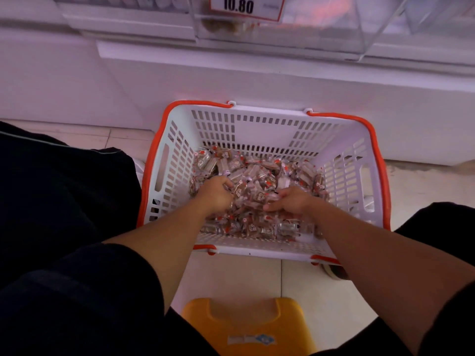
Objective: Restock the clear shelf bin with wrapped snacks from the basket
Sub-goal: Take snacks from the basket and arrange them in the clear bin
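Both hands are down in the basket (341, 147) on the floor. The left hand (216, 192) curls around wrapped snacks (257, 173); the right hand (288, 201) likewise gathers a clutch. The snacks appear light, small and slick-wrapped, likely to slip; scooping from beneath seems advisable. The clear shelf bin (295, 27) sits above, nearly empty.

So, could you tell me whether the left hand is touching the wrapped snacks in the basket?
Touching: the head view shows the left hand curled into the wrapped snacks.
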A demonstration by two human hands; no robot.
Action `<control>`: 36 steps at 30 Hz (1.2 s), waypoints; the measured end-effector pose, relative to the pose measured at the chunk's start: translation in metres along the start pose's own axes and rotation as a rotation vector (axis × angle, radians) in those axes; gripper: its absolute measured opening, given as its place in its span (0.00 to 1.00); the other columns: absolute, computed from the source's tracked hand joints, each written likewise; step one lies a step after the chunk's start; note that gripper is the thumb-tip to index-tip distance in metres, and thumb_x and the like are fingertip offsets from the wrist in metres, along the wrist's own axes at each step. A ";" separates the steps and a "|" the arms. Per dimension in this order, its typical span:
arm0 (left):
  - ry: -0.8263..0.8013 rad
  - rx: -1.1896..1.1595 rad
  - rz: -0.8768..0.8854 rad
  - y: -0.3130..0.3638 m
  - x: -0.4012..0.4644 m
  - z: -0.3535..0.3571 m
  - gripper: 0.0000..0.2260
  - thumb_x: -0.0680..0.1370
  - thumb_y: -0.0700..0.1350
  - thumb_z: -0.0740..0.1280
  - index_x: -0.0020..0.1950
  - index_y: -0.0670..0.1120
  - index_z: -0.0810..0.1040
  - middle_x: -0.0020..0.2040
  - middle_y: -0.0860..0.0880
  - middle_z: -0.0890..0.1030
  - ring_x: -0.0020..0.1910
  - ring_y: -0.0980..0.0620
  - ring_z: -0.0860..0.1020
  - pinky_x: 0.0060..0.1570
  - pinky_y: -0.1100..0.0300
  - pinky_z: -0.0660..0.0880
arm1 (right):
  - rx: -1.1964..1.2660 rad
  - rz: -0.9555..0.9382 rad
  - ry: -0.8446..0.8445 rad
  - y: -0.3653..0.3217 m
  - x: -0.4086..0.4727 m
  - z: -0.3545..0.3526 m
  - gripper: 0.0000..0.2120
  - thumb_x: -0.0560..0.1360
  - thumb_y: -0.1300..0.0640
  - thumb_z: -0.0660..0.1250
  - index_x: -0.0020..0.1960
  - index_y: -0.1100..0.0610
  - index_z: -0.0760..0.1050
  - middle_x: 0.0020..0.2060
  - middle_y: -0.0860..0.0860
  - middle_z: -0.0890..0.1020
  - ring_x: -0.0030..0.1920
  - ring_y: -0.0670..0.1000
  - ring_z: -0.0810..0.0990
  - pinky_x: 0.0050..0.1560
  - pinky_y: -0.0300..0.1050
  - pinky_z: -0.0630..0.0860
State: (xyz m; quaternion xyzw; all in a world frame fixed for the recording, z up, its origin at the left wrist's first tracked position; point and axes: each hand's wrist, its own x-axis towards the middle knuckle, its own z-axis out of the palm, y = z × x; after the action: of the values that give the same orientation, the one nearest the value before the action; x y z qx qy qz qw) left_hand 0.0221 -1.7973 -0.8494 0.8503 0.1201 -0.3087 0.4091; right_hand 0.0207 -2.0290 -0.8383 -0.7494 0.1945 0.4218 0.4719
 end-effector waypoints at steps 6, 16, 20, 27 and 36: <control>-0.347 -0.047 0.036 0.076 -0.032 -0.078 0.15 0.78 0.33 0.68 0.60 0.50 0.79 0.49 0.41 0.85 0.40 0.44 0.86 0.35 0.54 0.83 | 0.238 -0.160 -0.184 -0.079 -0.039 -0.049 0.19 0.69 0.68 0.74 0.59 0.68 0.77 0.52 0.60 0.85 0.48 0.52 0.86 0.42 0.40 0.82; -0.355 -0.088 0.438 0.223 -0.145 -0.208 0.07 0.80 0.37 0.67 0.57 0.46 0.78 0.45 0.46 0.86 0.39 0.44 0.86 0.30 0.61 0.79 | 0.146 -0.728 -0.163 -0.203 -0.209 -0.091 0.13 0.73 0.57 0.71 0.56 0.61 0.79 0.46 0.57 0.84 0.42 0.47 0.82 0.45 0.39 0.80; -0.216 -0.378 0.565 0.238 -0.168 -0.196 0.06 0.82 0.41 0.64 0.54 0.46 0.80 0.45 0.49 0.85 0.33 0.44 0.84 0.23 0.60 0.75 | 0.256 -0.875 -0.069 -0.205 -0.236 -0.075 0.16 0.75 0.55 0.68 0.58 0.63 0.77 0.45 0.56 0.82 0.41 0.48 0.80 0.43 0.40 0.80; 0.133 -0.508 0.759 0.247 -0.174 -0.172 0.21 0.77 0.62 0.57 0.55 0.46 0.74 0.35 0.50 0.81 0.29 0.48 0.79 0.24 0.59 0.72 | 0.171 -1.091 0.233 -0.218 -0.251 -0.048 0.15 0.76 0.49 0.64 0.58 0.56 0.78 0.44 0.54 0.84 0.42 0.45 0.79 0.41 0.39 0.77; 0.041 -0.660 0.762 0.250 -0.177 -0.160 0.06 0.84 0.48 0.57 0.61 0.50 0.68 0.50 0.45 0.83 0.40 0.50 0.83 0.36 0.54 0.81 | 0.182 -1.203 0.331 -0.213 -0.236 -0.033 0.20 0.76 0.48 0.65 0.68 0.46 0.70 0.51 0.45 0.82 0.51 0.44 0.82 0.48 0.32 0.76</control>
State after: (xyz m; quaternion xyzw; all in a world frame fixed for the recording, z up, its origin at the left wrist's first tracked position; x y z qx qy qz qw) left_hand 0.0663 -1.8249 -0.5081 0.6649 -0.0996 -0.0662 0.7372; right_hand 0.0478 -1.9810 -0.5239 -0.7400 -0.1554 -0.0572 0.6519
